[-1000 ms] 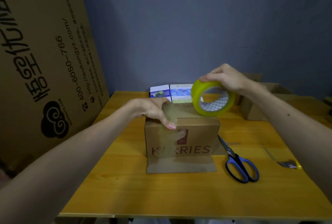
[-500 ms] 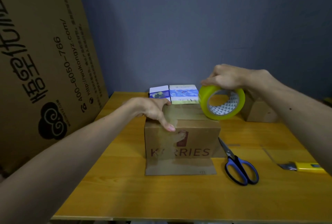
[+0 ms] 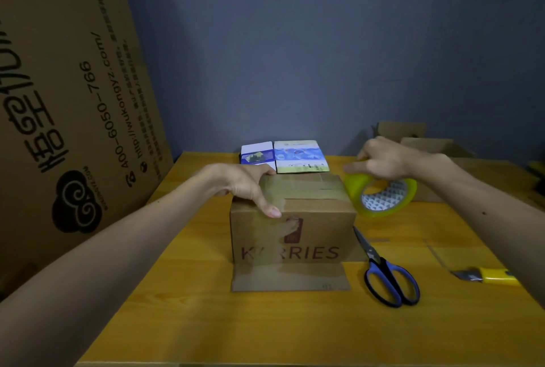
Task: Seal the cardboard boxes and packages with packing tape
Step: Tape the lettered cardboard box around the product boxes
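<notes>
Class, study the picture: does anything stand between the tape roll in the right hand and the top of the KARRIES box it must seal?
Nothing visible does. The right hand holds the tape roll beside the top right edge of the box; the left hand presses the top's left front, clear of that gap.

Large carton (image 3: pixel 73 101): cut off by the left and top edges; small print blurred.
Box (image 3: pixel 309 219): second letter of the front lettering lost under glossy tape.
Tape roll (image 3: pixel 383 198): upper rim hidden under the right hand (image 3: pixel 383 157).
Utility knife (image 3: pixel 495 275): rear of the yellow handle hidden behind the right forearm.
Rear boxes (image 3: pixel 436 145): partly covered by the right hand and arm; dim.
Flat packets (image 3: pixel 298 154): near edges hidden behind the box; print too small to read.
</notes>
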